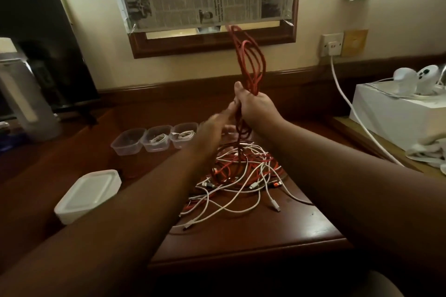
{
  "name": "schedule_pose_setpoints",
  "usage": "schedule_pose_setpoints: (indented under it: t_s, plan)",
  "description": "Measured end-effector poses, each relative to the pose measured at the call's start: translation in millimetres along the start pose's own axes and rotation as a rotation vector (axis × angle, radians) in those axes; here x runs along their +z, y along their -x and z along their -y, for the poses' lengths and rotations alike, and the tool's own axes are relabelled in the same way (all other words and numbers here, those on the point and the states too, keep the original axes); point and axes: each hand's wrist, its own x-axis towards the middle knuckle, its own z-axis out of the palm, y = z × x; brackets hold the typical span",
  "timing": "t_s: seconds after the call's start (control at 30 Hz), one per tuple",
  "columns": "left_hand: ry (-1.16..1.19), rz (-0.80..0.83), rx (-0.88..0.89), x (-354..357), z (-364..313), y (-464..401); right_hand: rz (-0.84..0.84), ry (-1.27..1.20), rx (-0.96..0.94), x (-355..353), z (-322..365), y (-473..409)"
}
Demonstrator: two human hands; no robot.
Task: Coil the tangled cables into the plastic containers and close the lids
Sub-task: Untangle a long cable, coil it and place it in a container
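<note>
The right hand (pixel 257 106) gripped a bundle of looped red braided cable (pixel 246 55), fingers curled tight round its gathered middle, so that the loops stood upright above the fist while the rest of the strand hung down toward the table. The left hand (pixel 214 128), blurred, lay just below and left of the right; its fingertips reached the hanging red strand, but whether they pinched it could not be told. Beneath both hands a tangled heap of white and red charging cables (pixel 243 181) sprawled over the middle of the dark brown wooden table (pixel 301 231), loose plug ends trailing toward its near edge. Toward the far edge, left of the hands, three clear plastic containers (pixel 154 140) stood open in a row, touching side by side; the two on the right each held a coiled white cable, and the leftmost one's contents were unclear. A stack of white plastic lids (pixel 88 196) rested near the left edge of the table.
</note>
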Motion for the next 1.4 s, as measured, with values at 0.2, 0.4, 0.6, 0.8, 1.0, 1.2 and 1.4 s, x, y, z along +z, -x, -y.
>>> schedule_pose_setpoints:
  t_s: [0.2,0.4,0.6,0.8,1.0,1.2,1.4]
  plan:
    - [-0.169,0.228,0.011,-10.4,15.9,11.6,-0.139,-0.183,-0.120,-23.3,18.3,-9.6]
    - [-0.186,0.302,0.018,-4.1,4.6,12.0,-0.154,-0.175,-0.263,-34.7,23.1,-9.3]
    - [-0.282,0.281,-0.007,-2.3,14.0,14.5,-0.171,-0.009,-0.330,-45.7,7.5,-9.6]
    - [-0.103,-0.050,0.108,-31.0,4.6,11.5,-0.139,0.168,-0.318,-65.1,0.8,-13.5]
    - [0.621,-0.075,0.101,-53.4,-34.3,2.1,0.060,0.351,-0.170,-50.9,-12.7,1.3]
    - [0.610,-0.105,0.158,-31.8,-56.7,2.0,0.273,0.322,-0.102,-21.1,-15.2,24.4]
    - [0.547,-0.316,0.145,-24.8,-74.6,-3.2,0.396,0.329,0.049,-8.6,-17.1,29.9]
